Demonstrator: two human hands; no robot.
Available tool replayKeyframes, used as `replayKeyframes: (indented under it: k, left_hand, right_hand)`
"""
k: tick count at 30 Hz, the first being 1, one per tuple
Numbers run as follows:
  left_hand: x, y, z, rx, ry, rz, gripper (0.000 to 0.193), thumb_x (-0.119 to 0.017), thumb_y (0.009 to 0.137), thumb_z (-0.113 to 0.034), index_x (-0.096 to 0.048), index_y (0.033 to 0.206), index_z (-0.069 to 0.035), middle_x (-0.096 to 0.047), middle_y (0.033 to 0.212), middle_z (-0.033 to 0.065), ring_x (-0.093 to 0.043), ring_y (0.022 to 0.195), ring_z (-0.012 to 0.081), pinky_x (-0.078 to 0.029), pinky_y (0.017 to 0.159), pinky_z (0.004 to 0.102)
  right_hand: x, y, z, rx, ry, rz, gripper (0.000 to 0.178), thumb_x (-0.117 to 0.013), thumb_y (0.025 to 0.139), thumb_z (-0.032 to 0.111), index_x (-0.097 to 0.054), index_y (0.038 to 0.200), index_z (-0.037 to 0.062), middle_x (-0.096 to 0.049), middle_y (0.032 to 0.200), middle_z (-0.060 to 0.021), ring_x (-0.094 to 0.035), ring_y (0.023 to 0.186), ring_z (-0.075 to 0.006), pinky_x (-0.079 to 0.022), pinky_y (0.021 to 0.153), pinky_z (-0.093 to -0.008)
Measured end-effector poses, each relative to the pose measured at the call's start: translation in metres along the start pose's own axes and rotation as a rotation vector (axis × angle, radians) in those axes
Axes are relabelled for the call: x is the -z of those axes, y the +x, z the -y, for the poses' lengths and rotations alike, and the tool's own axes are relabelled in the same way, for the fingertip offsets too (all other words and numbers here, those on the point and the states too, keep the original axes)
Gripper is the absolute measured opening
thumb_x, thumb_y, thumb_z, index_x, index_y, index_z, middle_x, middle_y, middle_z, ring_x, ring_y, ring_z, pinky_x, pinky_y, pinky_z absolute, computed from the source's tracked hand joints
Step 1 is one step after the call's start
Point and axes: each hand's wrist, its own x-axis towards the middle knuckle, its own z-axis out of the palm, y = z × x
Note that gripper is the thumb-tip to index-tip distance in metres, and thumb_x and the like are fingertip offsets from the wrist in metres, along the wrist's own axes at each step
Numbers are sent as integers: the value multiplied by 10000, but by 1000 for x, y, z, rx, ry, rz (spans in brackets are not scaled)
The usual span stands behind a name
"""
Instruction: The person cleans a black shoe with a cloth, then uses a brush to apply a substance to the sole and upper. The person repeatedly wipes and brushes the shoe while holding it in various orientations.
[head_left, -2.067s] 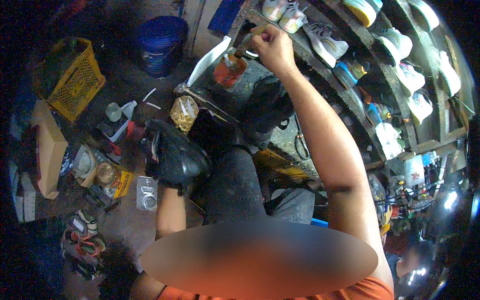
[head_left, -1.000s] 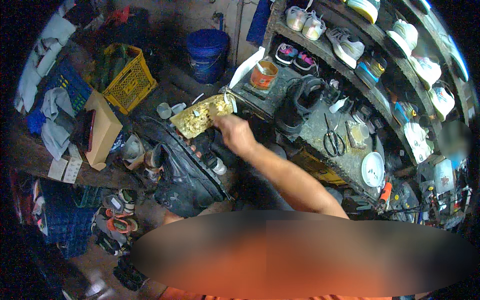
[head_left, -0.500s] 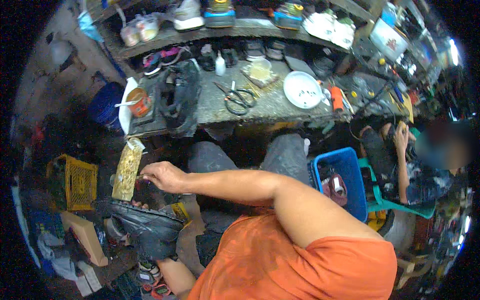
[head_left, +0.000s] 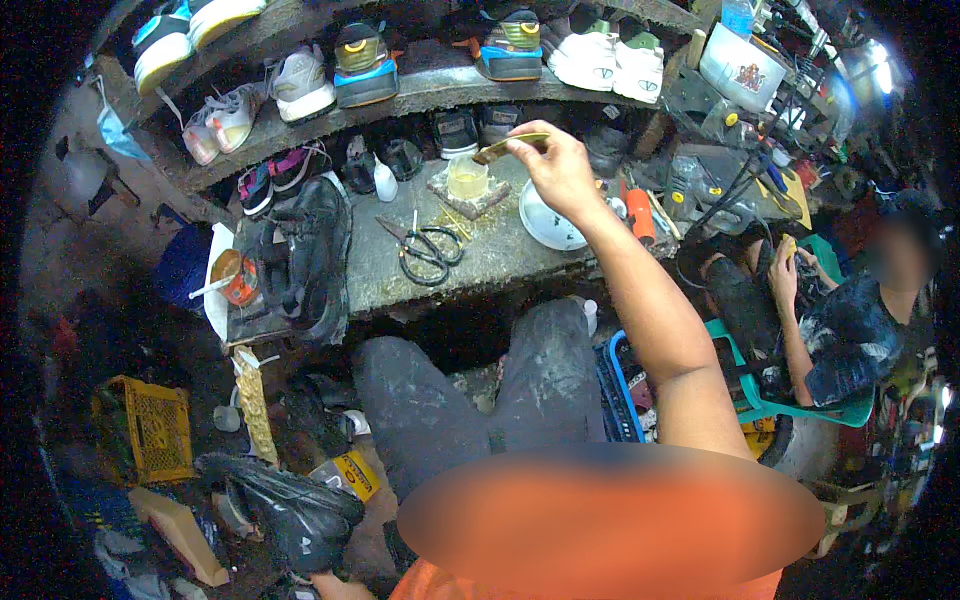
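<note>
Workbench (head_left: pixel 375 280) | right hand (head_left: pixel 560 170) above, pinching brush (head_left: pixel 512 147) | arm (head_left: pixel 655 310) outstretched

Your small brush (head_left: pixel 500 149), dark-bristled with a yellowish handle, was tilted, its tip near the rim of your translucent, yellowish cup (head_left: pixel 467 180), upright on the bench (head_left: pixel 375 272). Your black shoe (head_left: pixel 300 508) was low at your left, tilted.

The grey workbench (head_left: pixel 372 286) bears black-handled scissors (head_left: pixel 418 243), a white dish (head_left: pixel 545 216), a squeeze bottle (head_left: pixel 384 181) — sneakers (head_left: pixel 585 60) line the shelf (head_left: pixel 430 93) above.
</note>
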Motion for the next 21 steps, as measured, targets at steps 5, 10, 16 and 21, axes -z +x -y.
replayKeyframes:
  k: [5, 10, 16, 21]
  left_hand:
    - [-19, 1, -5, 13, 65, -50, 529, -527, 998, -374, -509, 1414, -49, -599, 1335, 157, -585, 1225, 308, -448, 1091, 477]
    - [-31, -1, -10, 31, 118, -97, 528, -533, 986, -369, -525, 1399, -41, -608, 1332, 161, -594, 1224, 306, -456, 1087, 467]
    - [-44, -6, -17, 46, 160, -114, 527, -540, 972, -364, -543, 1382, -32, -618, 1330, 166, -604, 1223, 304, -465, 1081, 455]
    - [-50, -17, -26, 81, 187, -113, 527, -545, 961, -359, -558, 1367, -24, -627, 1327, 170, -613, 1222, 302, -474, 1077, 445]
  right_hand:
    - [-32, 26, -28, 16, -199, 117, 215, -695, 930, 261, -745, 1063, 99, -751, 965, -178, -728, 908, -353, -558, 809, -449]
    - [-52, 34, -28, -3, -360, 232, 204, -699, 928, 272, -764, 1052, 124, -752, 933, -175, -729, 903, -358, -557, 815, -467]
    - [-51, 28, -24, 11, -262, 159, 209, -712, 923, 282, -767, 1051, 125, -749, 926, -181, -732, 896, -348, -557, 821, -448]
    - [-37, 13, 2, 115, 174, -57, 213, -709, 976, 225, -766, 1088, 53, -747, 953, -24, -639, 818, -87, -511, 722, -257]
